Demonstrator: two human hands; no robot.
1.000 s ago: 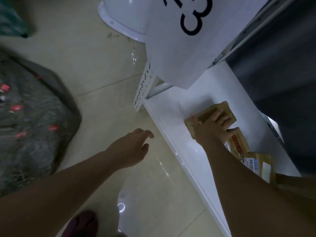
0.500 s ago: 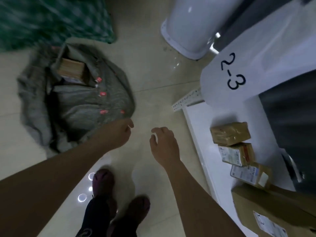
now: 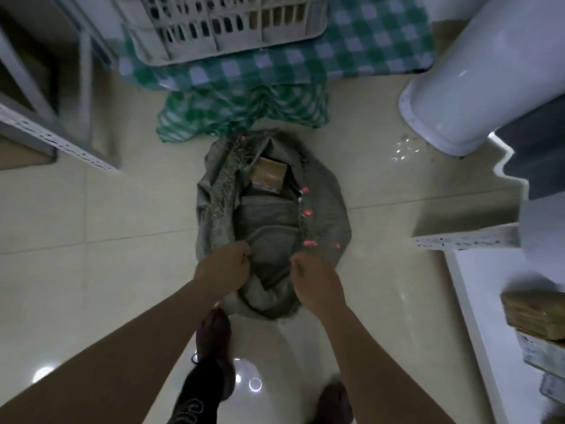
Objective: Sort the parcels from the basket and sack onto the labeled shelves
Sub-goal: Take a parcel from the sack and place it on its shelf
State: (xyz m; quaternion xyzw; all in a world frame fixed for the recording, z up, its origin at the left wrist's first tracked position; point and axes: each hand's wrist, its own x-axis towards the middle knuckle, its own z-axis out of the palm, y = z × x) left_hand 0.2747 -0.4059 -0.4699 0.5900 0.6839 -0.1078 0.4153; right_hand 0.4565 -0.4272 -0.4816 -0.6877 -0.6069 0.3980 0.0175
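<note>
The grey woven sack (image 3: 272, 221) lies open on the tiled floor (image 3: 91, 209), a brown parcel (image 3: 269, 176) showing inside its far end; the left hand (image 3: 227, 269) and right hand (image 3: 315, 278) each pinch its near rim. Beyond it a plastic basket (image 3: 220, 26) sits on green checked cloth (image 3: 275, 71); at right, a white shelf (image 3: 489, 301) holds parcels (image 3: 533, 313)

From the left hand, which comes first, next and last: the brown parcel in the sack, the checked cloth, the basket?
From the left hand, head view:
1. Brown parcel, in the sack's mouth, just ahead.
2. Checked cloth, on the floor beyond the sack.
3. Basket, on the cloth at the top.
</note>
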